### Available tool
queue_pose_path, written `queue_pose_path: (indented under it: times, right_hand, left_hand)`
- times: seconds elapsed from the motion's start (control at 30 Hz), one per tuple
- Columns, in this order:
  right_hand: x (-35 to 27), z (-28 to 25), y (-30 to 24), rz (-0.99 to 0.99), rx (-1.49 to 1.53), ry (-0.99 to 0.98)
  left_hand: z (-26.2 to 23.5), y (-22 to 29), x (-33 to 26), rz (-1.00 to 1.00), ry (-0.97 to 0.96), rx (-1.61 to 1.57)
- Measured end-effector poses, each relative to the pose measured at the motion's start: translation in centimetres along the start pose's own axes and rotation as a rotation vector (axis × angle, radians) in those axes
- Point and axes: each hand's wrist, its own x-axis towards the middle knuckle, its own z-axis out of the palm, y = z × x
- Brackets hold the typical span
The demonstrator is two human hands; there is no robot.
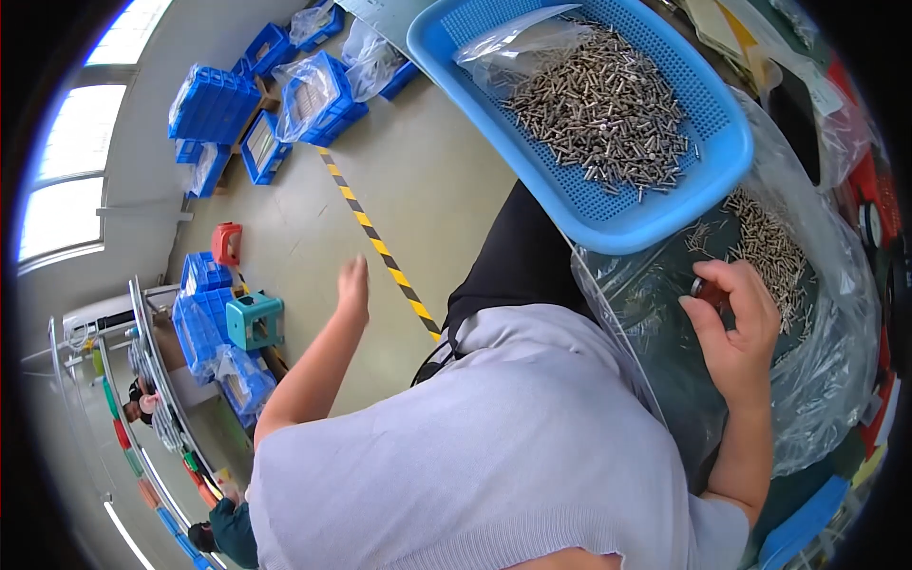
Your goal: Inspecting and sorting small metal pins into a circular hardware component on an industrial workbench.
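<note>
My right hand [736, 318] is closed, with thumb and fingers round a small dark, shiny, rounded object [710, 291] whose kind I cannot make out. It is above the green work surface beside a pile of small metal pins [771, 249] on clear plastic. Just beyond it stands a light blue perforated basket [608, 237]. Many similar metal pins [608, 109] fill its middle, with a clear plastic bag [518, 47] lying at their far left side. My left hand [353, 288] hangs out over the floor, seen edge-on, its fingers stretched out and holding nothing.
Clear plastic sheeting [826, 380] covers the right side of the work surface. Yellow-and-black tape [380, 245] crosses the floor. Blue crates [214, 104] stand by the wall. A teal stool [255, 320] and a red stool [226, 244] are at the left. Another person [231, 532] is at the lower left.
</note>
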Motion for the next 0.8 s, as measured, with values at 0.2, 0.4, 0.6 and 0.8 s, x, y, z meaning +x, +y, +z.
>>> queue_pose_path:
  times: [0.2, 0.4, 0.6, 0.8]
  right_hand:
    - [0.0, 0.0, -0.2, -0.074, -0.043, -0.020]
    - [-0.4, -0.6, -0.4, -0.087, -0.080, -0.015]
    - [0.0, -0.7, 0.0, -0.163, -0.095, 0.017]
    - [0.0, -0.9, 0.1, -0.178, -0.117, 0.016]
  left_hand:
    - [-8.8, -22.1, -8.6, -0.797, -0.385, 0.220]
    - [-5.5, -24.4, -6.3, -0.688, -0.386, 0.228]
    - [-3.1, -24.1, -3.4, -0.578, -0.390, 0.292]
    - [-2.8, -24.4, -3.0, -0.527, -0.384, 0.370]
